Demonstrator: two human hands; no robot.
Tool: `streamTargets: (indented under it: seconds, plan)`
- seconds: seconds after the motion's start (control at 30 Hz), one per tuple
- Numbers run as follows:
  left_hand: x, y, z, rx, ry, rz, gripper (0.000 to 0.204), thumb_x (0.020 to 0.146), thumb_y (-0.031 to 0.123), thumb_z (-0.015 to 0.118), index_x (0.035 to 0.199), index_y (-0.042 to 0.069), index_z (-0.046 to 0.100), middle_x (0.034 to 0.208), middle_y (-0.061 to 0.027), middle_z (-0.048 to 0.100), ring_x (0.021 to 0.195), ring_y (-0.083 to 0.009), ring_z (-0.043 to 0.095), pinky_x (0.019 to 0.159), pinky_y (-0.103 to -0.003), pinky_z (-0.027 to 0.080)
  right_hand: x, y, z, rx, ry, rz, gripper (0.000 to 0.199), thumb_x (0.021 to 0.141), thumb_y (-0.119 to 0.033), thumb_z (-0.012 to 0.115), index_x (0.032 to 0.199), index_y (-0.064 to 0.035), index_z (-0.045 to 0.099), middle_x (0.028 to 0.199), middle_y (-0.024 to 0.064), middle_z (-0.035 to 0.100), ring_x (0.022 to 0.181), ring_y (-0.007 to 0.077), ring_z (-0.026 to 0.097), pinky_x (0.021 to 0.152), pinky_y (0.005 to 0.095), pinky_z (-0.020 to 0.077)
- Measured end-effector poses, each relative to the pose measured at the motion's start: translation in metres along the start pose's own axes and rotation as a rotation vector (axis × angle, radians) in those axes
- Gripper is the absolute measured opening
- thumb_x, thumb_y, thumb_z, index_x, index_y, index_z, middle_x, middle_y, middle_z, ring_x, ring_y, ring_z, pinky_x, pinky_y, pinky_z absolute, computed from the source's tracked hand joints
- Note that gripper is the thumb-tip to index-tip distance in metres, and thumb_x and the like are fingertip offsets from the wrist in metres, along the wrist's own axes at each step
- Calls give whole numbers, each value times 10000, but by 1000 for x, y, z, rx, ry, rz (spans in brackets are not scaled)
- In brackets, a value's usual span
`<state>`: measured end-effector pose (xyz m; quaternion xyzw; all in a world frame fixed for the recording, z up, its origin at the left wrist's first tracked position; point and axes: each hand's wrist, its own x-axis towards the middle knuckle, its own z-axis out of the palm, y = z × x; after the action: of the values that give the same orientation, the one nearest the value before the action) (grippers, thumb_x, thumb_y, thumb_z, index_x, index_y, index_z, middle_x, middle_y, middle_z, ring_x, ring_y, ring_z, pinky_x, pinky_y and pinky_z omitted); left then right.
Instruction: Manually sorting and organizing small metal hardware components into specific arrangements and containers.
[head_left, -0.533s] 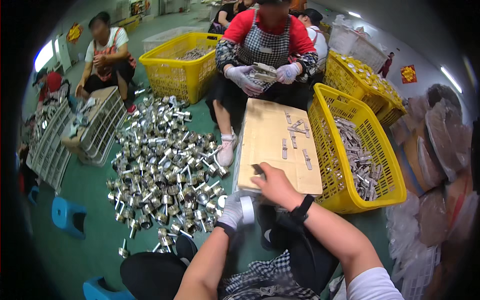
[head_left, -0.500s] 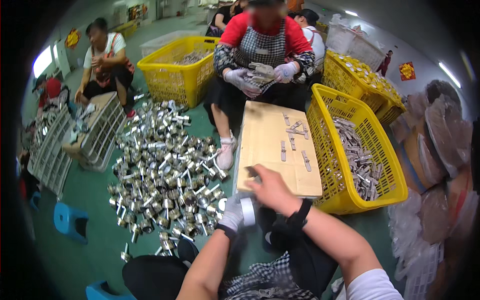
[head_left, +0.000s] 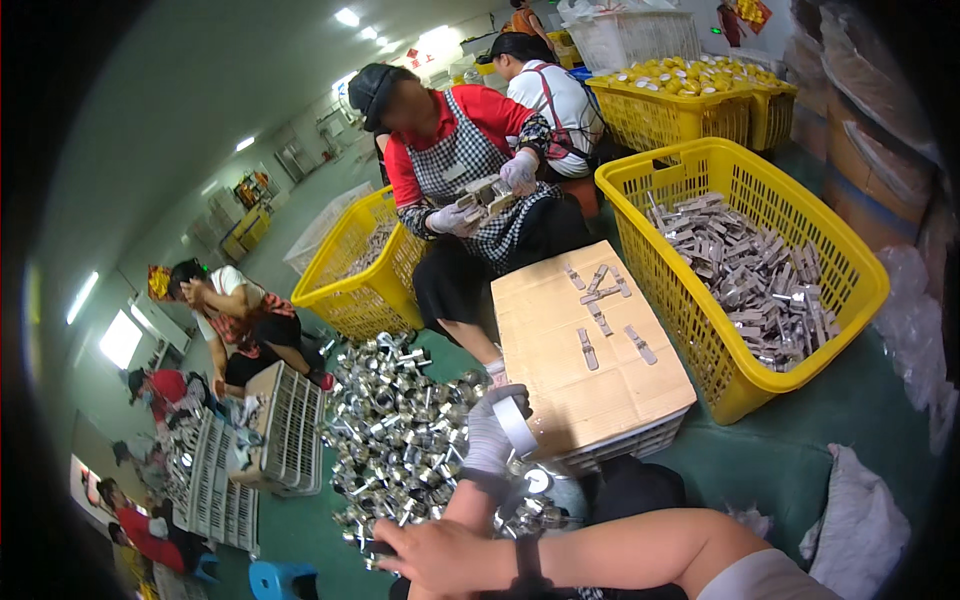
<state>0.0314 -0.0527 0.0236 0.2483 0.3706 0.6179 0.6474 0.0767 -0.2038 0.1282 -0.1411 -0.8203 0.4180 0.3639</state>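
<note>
Holding one white ring (head_left: 516, 427) in the left hand (head_left: 488, 438), gloved in grey with fingers curled round it, beside the near left edge of one cardboard sheet (head_left: 555, 400). Crossing in front of the left forearm (head_left: 470, 507) with the bare right hand (head_left: 445, 556), fingers partly bent (too hard to tell whether gripping the small dark thing (head_left: 381, 548) near the fingertips). On the cardboard, seven flat metal pieces (head_left: 640, 345) by count, a couple crossed. To the right, one yellow basket (head_left: 700, 335) heaped with more, past counting. On the floor to the left, one pile of metal cups (head_left: 405, 430) with stems, likewise uncountable. Opposite, one co-worker (head_left: 470, 145) with two gloved hands (head_left: 458, 220) around several metal parts (head_left: 489, 194).
</note>
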Motion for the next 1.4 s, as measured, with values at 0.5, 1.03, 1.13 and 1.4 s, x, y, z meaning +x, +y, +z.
streamTargets:
  seconds: [0.5,1.03,1.13,1.4]
  plan:
    - [45,21,-21,59,25,143,169,744,8,619,908,39,596,800,-68,584,690,-187,561,628,-339,492,36,-5,21,138,-296,67,327,793,-297,576,922,-20,461,750,195,591,686,375,591,599,459,463]
    - [49,18,-49,-277,-22,-21,255,846,183,396,915,-10,547,621,-24,510,661,-182,476,644,-323,406,41,5,49,137,-411,136,268,797,-273,566,876,-21,519,717,192,593,686,365,594,599,453,464]
    - [50,24,-41,-275,-11,-11,228,829,169,433,884,-13,561,617,-27,522,654,-190,489,624,-326,413,41,0,43,45,-407,103,251,793,-256,567,872,-21,528,738,192,597,702,365,595,613,452,464]
    - [68,11,-13,-287,69,-73,125,738,100,569,817,3,560,619,-52,511,561,-166,498,547,-296,437,38,17,23,-29,-361,88,234,782,-243,569,880,-30,558,749,190,603,709,349,604,623,443,473]
